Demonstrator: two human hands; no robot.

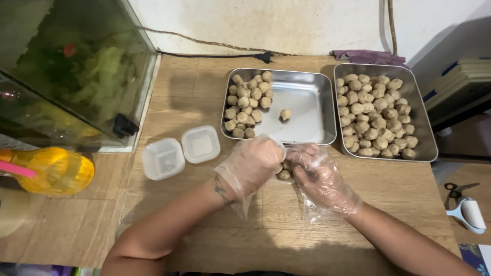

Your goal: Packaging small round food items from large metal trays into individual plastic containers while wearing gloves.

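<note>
We see two small square containers of clear, milky plastic (180,152) left of the frame's centre, side by side on the wooden desk (204,92), just below the left steel tray. At the far left edge lies a yellow plastic bottle (56,170) on its side. We find no labels, signs or screens.

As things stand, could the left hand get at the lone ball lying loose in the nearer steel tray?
Probably yes: the left hand sits just below the tray, and bare tray floor surrounds the lone ball.
</note>
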